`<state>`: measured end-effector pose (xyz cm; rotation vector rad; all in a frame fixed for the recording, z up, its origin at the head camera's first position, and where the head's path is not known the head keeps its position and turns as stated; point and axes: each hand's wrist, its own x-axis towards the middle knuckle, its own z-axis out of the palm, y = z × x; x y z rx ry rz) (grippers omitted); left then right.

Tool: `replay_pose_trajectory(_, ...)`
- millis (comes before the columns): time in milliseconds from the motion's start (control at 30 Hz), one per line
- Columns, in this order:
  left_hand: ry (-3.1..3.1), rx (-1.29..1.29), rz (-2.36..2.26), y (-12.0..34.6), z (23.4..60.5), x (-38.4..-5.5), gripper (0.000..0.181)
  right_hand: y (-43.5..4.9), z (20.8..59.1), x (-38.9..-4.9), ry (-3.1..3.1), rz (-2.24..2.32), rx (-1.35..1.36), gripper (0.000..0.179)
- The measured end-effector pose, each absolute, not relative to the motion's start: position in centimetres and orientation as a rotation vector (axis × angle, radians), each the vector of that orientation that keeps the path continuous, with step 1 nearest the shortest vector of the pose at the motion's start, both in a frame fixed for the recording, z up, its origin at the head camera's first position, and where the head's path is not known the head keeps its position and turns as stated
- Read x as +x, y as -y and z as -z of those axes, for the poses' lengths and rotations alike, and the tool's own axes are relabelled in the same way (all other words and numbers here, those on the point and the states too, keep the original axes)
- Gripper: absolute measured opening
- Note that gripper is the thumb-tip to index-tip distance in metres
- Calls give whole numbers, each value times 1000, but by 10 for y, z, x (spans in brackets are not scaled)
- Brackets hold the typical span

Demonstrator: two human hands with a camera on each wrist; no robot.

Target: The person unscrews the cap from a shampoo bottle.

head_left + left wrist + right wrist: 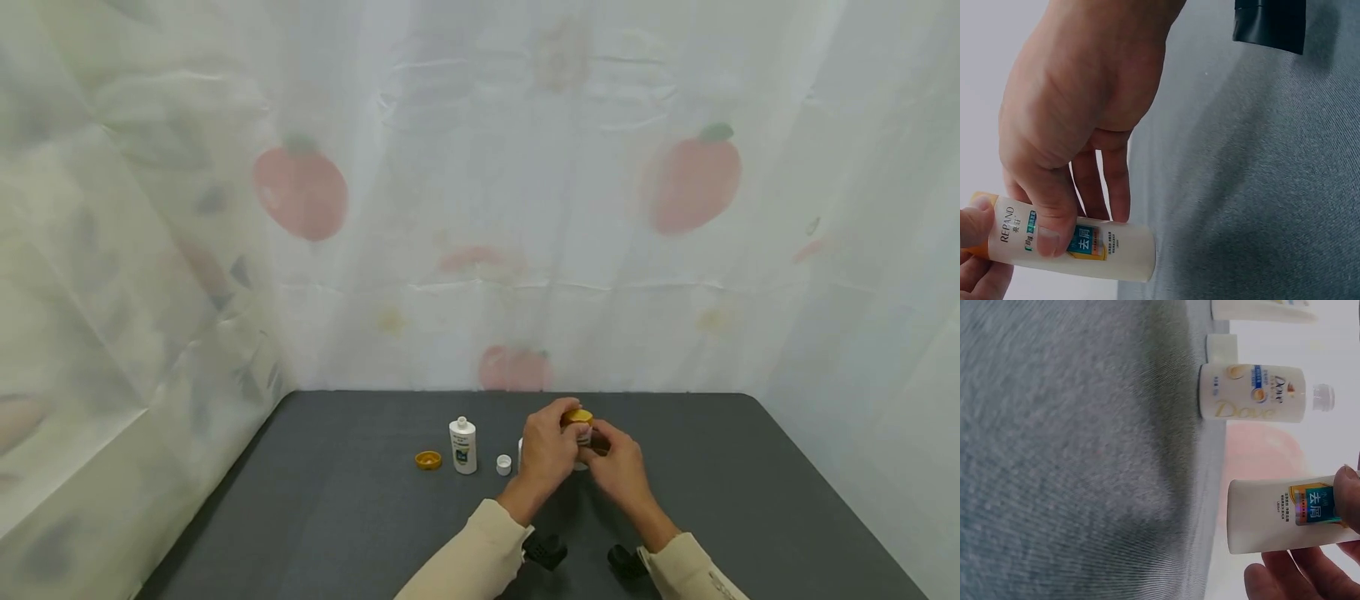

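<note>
Gray tabletop fills the bottom of the head view, back edge below mid-frame, roomy on both sides. Left hand pinches an orange cap, right of centre. Left wrist: right hand has thumb and fingers round a white REPAND bottle, lower left, teal label. Right wrist: it's lower right, Dove bottle above it in frame.

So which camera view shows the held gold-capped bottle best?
Left wrist: the bottle shows nearly end to end, REPAND lettering readable, gold cap partly covered. Right wrist shows its lower body; the frame cuts off the cap. Head shows it small, mostly behind the left hand and right hand.
</note>
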<state>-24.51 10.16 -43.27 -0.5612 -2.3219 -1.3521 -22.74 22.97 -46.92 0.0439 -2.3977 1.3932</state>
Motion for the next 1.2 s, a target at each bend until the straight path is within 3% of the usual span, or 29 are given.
replay_pose_trajectory(767, 2193, -672, 1695, -82, 399, -228, 29, -223, 450, -207, 2251, -1275, 202, 41)
replay_pose_trajectory(1200, 2134, -780, 1655, -64, 391, -224, 28, -214, 438, -204, 2195, -1180, 285, 42)
